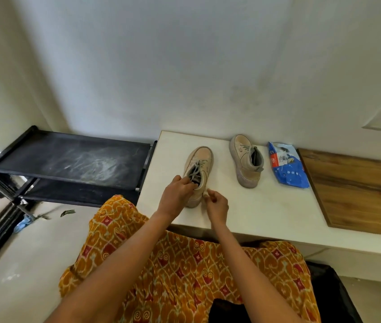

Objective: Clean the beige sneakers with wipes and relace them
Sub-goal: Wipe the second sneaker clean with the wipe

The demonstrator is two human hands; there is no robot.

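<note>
Both hands are engaged at the near beige suede sneaker with grey laces (199, 170), which stands upright on the white tabletop (266, 206), toe pointing toward the wall. Left hand (176, 195): fingers curled at the collar on the shoe's left side, pinching the grey lace (195, 171) near the top eyelets. Right hand (217, 204): fingers curled, thumb and forefinger pinched at the heel on the shoe's right side; whether they hold a lace end or the heel material cannot be told. The lace runs loosely across the open throat of the shoe, loose strands lying over the tongue. The second beige suede sneaker (245, 160) stands to the right of the first, apart from it, nearer the wall, tilted onto its side with its thick pale sole facing the viewer; a grey lace shows at its lower eyelets. Just beside that shoe, further right, lies a blue and white soft plastic wipes packet (288, 169), crumpled, flat on the tabletop. Its right edge touches or nearly touches a brown wood-grain panel (357, 190) that covers the table's right portion. To the left of the table stands a black fabric-shelved rack (68, 157), its top shelf smeared with pale dust. Below the forearms, an orange patterned garment with red diamonds (185, 264) covers the person's lap. On the pale floor (22, 264) near the rack lie a small blue scrap (23, 223) and a dark leaf-like fragment (67, 213).
</note>
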